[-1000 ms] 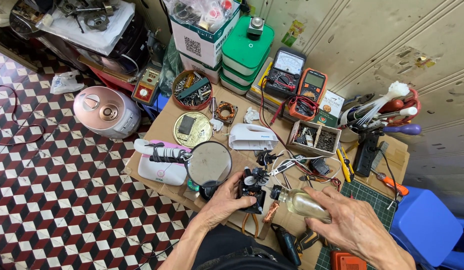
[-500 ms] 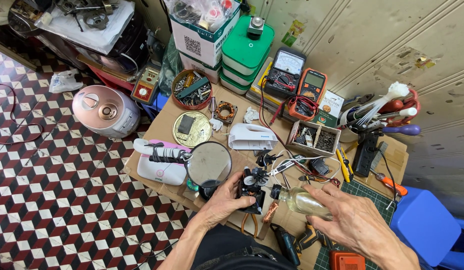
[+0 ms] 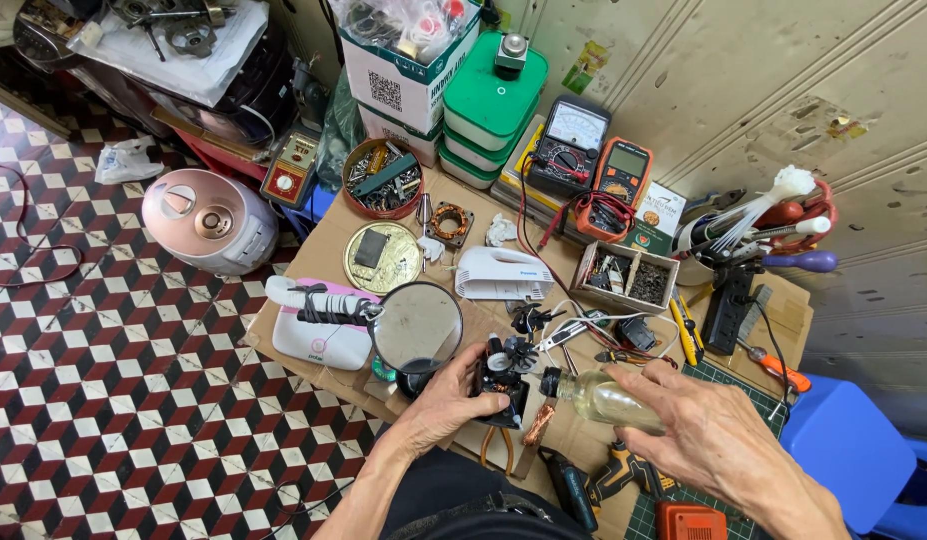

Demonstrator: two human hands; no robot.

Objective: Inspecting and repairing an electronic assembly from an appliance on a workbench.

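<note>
The left hand [image 3: 445, 392] is wrapped around a small black motor assembly [image 3: 505, 372] near the front edge of the tabletop [image 3: 323, 232]; its grip is closed on the part's left and lower side, thumb on top, so the motor juts out to the right of the fingers. The right hand [image 3: 705, 432] lies over a small clear glass bottle [image 3: 595, 396], fingers curled down on its body — the bottle rests on its side, and its dark capped neck sticks out leftward past the fingertips, aimed at the motor and just beside it. Whether neck and motor touch is hard to tell from this angle. A round magnifying mirror [image 3: 417, 325] stands just behind the left hand, a white appliance housing [image 3: 501, 275] farther back, and orange-handled pliers [image 3: 499, 447] lie beneath the motor.
</note>
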